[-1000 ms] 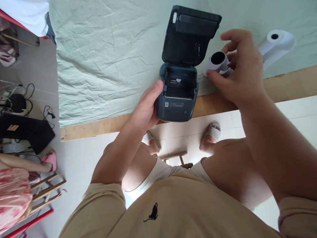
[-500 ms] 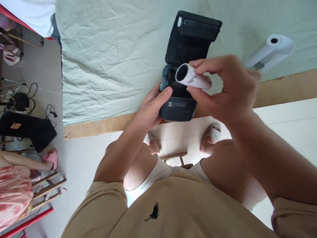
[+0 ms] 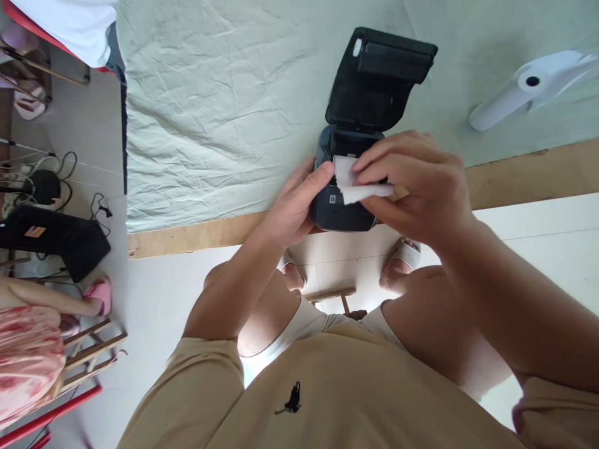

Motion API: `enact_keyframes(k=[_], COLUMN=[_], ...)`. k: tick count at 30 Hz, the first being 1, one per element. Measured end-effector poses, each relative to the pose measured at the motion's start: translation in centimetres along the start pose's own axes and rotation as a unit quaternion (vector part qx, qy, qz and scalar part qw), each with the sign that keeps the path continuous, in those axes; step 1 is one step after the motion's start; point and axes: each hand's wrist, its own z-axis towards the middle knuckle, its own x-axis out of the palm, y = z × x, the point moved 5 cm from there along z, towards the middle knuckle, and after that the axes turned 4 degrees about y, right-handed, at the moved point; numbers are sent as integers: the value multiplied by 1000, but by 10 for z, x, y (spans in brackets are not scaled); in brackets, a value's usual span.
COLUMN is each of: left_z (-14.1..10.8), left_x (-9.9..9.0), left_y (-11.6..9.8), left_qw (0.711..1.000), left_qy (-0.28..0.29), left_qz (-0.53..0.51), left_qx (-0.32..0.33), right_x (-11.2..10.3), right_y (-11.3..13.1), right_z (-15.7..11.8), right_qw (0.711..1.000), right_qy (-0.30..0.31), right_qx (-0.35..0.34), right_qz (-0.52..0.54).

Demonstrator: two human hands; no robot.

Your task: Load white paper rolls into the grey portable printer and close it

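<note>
One white paper roll [image 3: 347,179], lifted from the tabletop [image 3: 224,125], is now in the right grip [image 3: 423,187], pinched over the open portable printer [image 3: 341,217] which the left grip [image 3: 296,209] holds, so the two are together.

Paper [image 3: 347,178] over printer [image 3: 344,215]; roll [image 3: 503,106] to right, on cloth [image 3: 210,112].

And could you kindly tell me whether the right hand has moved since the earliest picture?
Yes, the right hand has moved left along the table edge, bringing its fingers over the printer.
</note>
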Motion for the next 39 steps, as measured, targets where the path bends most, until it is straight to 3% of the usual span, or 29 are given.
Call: enact_keyframes(k=[3, 6, 8, 10, 13, 17, 22, 30, 34, 39], left_z=[-3, -6, -7, -6, -6, -6, -6, -9, -6, -4], left_x=[4, 6, 5, 5, 4, 2, 0, 8, 9, 9], left_y=[-2, -7, -8, -6, -6, -6, -5, -9, -5, -6], left_qw=[1000, 997, 994, 995, 995, 995, 995, 998, 998, 999], left_qy=[-6, -37, -49, -44, -28, -33, -37, -21, -41, -23], left_qz=[-3, 11, 34, 52, 54, 60, 65, 32, 31, 8], left_qx=[12, 70, 87, 78, 75, 66, 67, 50, 38, 49], right_x=[6, 9, 4, -6, -14, -9, -12, 17, 20, 21], right_y=[16, 24, 22, 12, -11, -30, -28, -52, -62, -66], right_z=[-8, -12, -12, -11, -11, -8, -11, -22, -24, -26], right_qw=[1000, 999, 999, 996, 988, 988, 979, 970, 965, 973], right_qy=[7, 19, -15, -89, -140, -56, -89, 29, 49, 41], right_qx=[-26, -28, -29, -10, 58, 121, 130, 157, 176, 184], right_qz=[2, 2, 24, 27, 6, 75, 131, 181, 187, 135])
